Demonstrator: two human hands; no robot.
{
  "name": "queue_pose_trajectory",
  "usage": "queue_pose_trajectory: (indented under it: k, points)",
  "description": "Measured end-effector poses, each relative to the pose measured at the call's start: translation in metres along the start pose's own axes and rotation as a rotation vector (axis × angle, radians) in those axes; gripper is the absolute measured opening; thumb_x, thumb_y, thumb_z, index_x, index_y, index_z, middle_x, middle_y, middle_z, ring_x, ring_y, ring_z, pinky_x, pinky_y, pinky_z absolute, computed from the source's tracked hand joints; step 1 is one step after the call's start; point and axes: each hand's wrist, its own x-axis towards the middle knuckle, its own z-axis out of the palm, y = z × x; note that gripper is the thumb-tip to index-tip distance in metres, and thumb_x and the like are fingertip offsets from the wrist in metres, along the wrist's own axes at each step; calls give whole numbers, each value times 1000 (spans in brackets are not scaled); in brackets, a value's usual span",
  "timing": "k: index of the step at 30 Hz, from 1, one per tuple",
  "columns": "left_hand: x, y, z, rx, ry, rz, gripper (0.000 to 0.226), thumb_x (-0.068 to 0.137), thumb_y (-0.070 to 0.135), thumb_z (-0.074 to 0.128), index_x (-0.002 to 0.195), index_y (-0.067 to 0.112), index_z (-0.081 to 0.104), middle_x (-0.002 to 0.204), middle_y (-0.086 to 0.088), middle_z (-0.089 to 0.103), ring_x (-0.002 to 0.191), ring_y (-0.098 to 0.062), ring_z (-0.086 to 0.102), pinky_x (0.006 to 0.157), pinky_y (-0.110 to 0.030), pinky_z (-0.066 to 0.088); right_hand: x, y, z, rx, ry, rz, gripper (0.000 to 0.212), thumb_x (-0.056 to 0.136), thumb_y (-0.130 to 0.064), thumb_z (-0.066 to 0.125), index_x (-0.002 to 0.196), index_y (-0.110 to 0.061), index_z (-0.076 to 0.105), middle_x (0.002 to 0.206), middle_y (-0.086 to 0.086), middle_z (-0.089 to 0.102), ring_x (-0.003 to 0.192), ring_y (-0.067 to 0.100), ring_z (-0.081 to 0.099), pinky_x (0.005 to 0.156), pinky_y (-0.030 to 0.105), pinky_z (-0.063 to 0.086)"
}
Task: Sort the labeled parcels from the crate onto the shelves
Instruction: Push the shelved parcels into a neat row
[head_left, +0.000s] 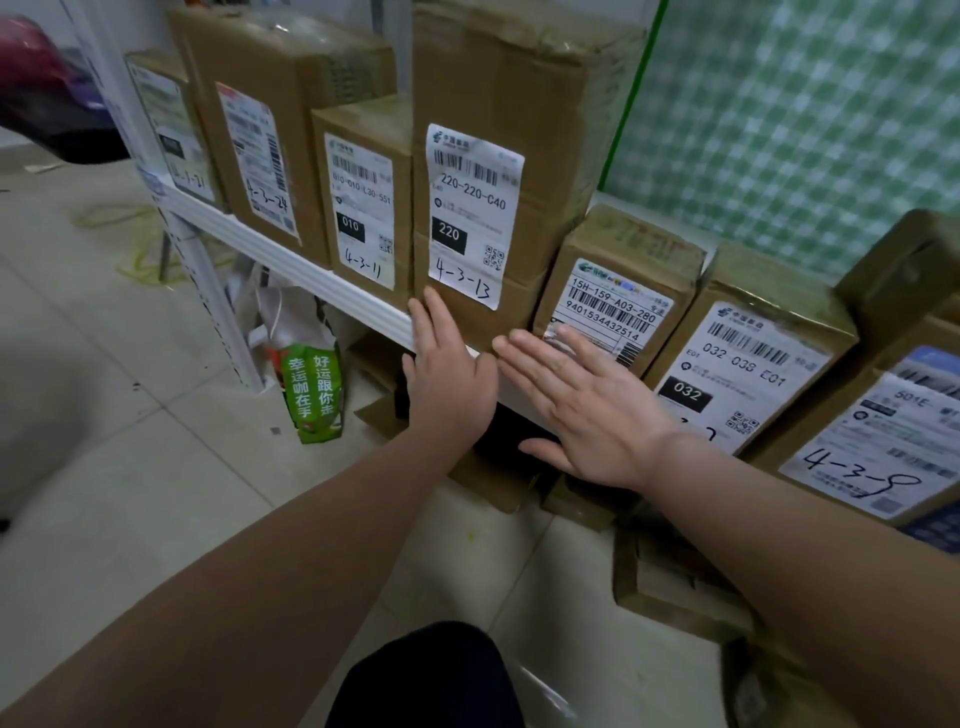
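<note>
Dark-clad knee (426, 675) sits at 6 o'clock. Beyond it both hands are released, fingers straight. The left hand (449, 384) reaches the lower front corner of the parcel marked 4-3-13 (467, 208) at 12 o'clock, and the right hand (576, 410) spreads before the 15H-159 parcel (618, 291) at 1 o'clock. Both parcels stand upright on the white shelf (291, 265).

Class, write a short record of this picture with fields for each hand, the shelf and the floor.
Left hand: open, fingertips at the base of the tall brown cardboard parcel marked 4-3-13
Right hand: open, before the small brown cardboard parcel labelled 15H-159-A03-280
Shelf: white metal shelf, labelled parcels standing in a row
Floor: green printed bag below the shelf
</note>
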Motion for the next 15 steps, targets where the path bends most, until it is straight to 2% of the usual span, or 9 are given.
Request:
queue_pose_trajectory:
  k: [5, 8, 10, 12, 15]
  points:
    - [28, -16, -29, -82, 70, -78, 73, 96, 18, 40, 153, 13, -5, 162, -8, -7, 147, -27, 9, 119, -47, 9, 35, -15, -16, -60, 43, -39, 81, 93, -61, 26, 149, -3, 28, 158, 10, 27, 149, 22, 19, 119, 43, -9]
    - [41, -24, -42, -132, -35, -107, 67, 99, 20, 34, 153, 17, -6, 162, -4, -10, 148, -23, 3, 120, -43, 4, 51, -23, -22, -110, 22, -47, 83, 96, -61, 21, 153, -2, 6, 162, 11, 4, 143, 22, -16, 111, 44, -26]
    - [42, -29, -45, -151, -94, -102, 66, 100, 20, 34, 154, 18, -5, 162, -4, -10, 148, -23, 4, 117, -38, 8, 59, -27, -23, -132, 34, -54, 82, 98, -60, 13, 151, -2, -10, 162, 11, -12, 136, 23, -31, 103, 46, -34]
    - [42, -33, -45, -158, -121, -105, 67, 100, 18, 35, 154, 17, -4, 162, -4, -9, 147, -24, 8, 116, -36, 13, 65, -30, -23, -145, 27, -48, 82, 98, -59, 10, 146, 0, -19, 161, 12, -17, 136, 24, -33, 100, 47, -36]
    - [43, -37, -47, -114, -153, -90, 69, 99, 17, 37, 153, 15, -6, 161, -5, -11, 147, -26, 11, 118, -39, 15, 70, -29, -22, -152, 4, -32, 81, 99, -59, 10, 142, 1, -23, 161, 14, -17, 144, 25, -27, 99, 48, -35]
